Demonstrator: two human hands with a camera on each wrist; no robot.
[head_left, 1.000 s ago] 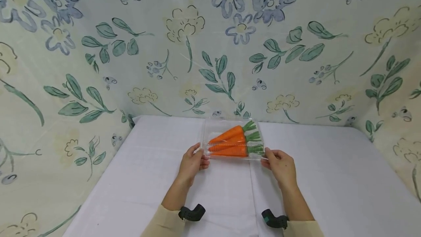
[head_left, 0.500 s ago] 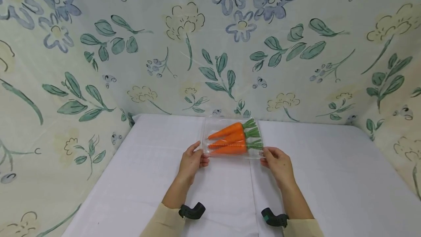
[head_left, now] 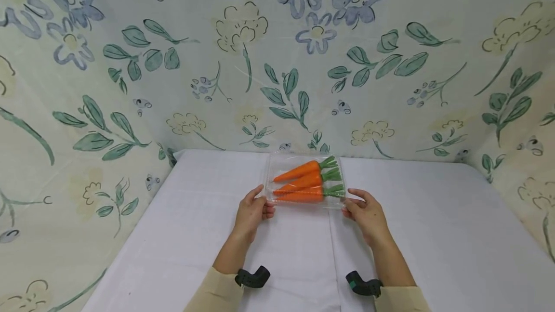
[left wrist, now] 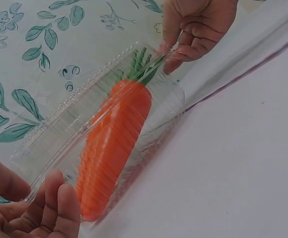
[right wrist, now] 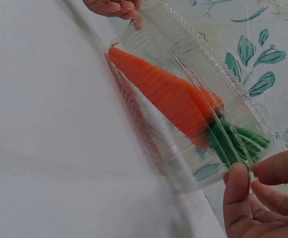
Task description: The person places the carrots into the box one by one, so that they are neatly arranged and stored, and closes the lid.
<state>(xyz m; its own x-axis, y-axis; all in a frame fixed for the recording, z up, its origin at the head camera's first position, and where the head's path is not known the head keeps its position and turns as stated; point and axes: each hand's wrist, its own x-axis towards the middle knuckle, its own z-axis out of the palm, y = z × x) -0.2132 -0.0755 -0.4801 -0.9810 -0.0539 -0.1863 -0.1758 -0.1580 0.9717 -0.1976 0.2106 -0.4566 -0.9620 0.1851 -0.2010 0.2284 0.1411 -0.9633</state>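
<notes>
A clear plastic clamshell box (head_left: 270, 177) with three orange carrots (head_left: 299, 178) inside is at the far middle of the table. The carrots lie side by side, green tops to the right. My left hand (head_left: 252, 213) pinches the box's near left corner; in the left wrist view its fingers (left wrist: 59, 203) are curled at the rim. At the near right corner, my right hand (head_left: 366, 215) holds the rim between thumb and fingers, as the right wrist view shows, with the index finger (right wrist: 283, 166) fairly straight. The lid lies over the carrots, its rim close against the base's.
A white cloth (head_left: 195, 244) covers the table, with a fold line running toward the front. Behind and at both sides hangs a floral fabric (head_left: 243, 76). Black curved mounts (head_left: 253, 277) sit on both wrists, beside cream sleeves (head_left: 217, 292).
The right index finger has straightened and lifted away from the thumb a little. The box shows slightly higher and further left in the view, its carrots more spread apart. The left hand keeps its hold.
</notes>
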